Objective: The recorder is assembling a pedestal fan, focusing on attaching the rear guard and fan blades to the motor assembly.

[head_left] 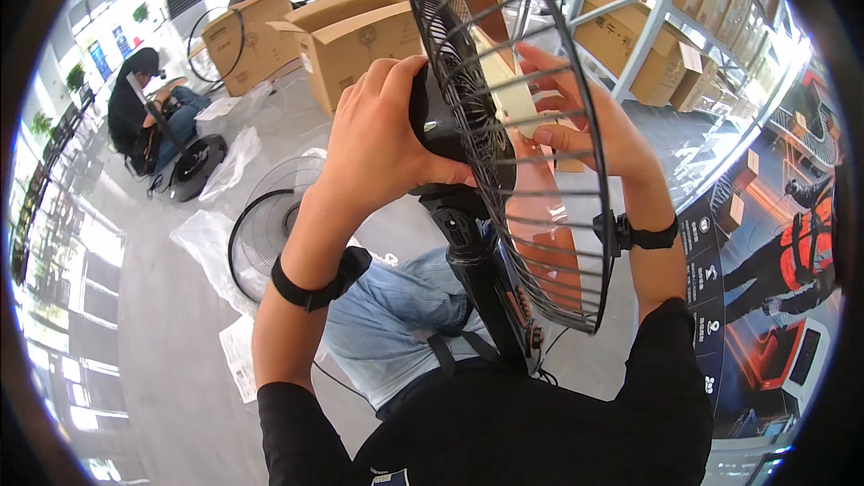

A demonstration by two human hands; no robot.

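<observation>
Tilted on its black stand pole (477, 274), an electric fan stands before me between my legs, with its black wire rear grille (562, 306) seen nearly edge-on. My left hand (382, 139) is wrapped round the black motor housing (436, 117) behind the grille. Inside the grille, seen through its wires, my right hand (576, 117) curls its fingers and thumb about a cream-coloured part (506, 90) at the fan's centre. Brownish-orange translucent blades (544, 225) reach above and below that part. Where the cream part meets the shaft is hidden.
Left of my legs, a wire fan grille (270, 229) lies on the floor by clear plastic wrapping (211, 238) and a paper sheet (238, 355). An opened cardboard box (355, 40) stands ahead. A metal shelf (652, 22) holds boxes. A crouching person (148, 117) handles another fan stand (193, 162).
</observation>
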